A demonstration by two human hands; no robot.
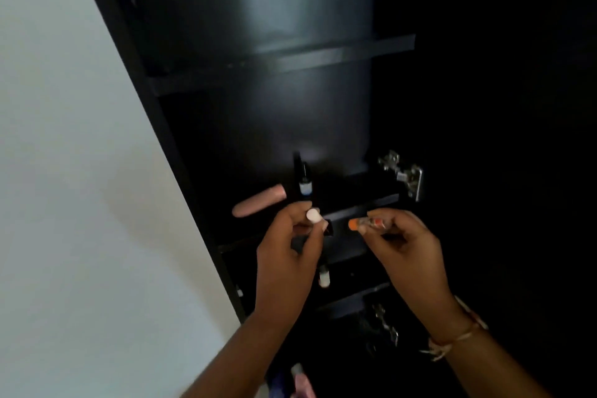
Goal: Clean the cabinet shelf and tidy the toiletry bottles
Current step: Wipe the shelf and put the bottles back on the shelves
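The left hand [287, 255] grips a white-capped item [313, 215]. The right hand [407, 245] pinches an orange-capped tube [365, 223]. A pink tube [258, 200] lies on the shelf [361, 210] behind them.

Cabinet [290, 10] matt black laminate; hinge [405, 175] shiny metal; pink tube [260, 200] smooth plastic.

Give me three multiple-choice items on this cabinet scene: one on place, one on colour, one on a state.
1. The pink tube lies: A on the top shelf; B on the shelf left of the dark bottle; C on the floor.
2. The tip of the stick in the right hand is: A green; B blue; C orange.
3. The left hand is: A pinching a white-tipped item; B flat; C hidden.
Answers: B, beside the upright bottle; C, orange shows past the fingers; A, fingers curl round it.
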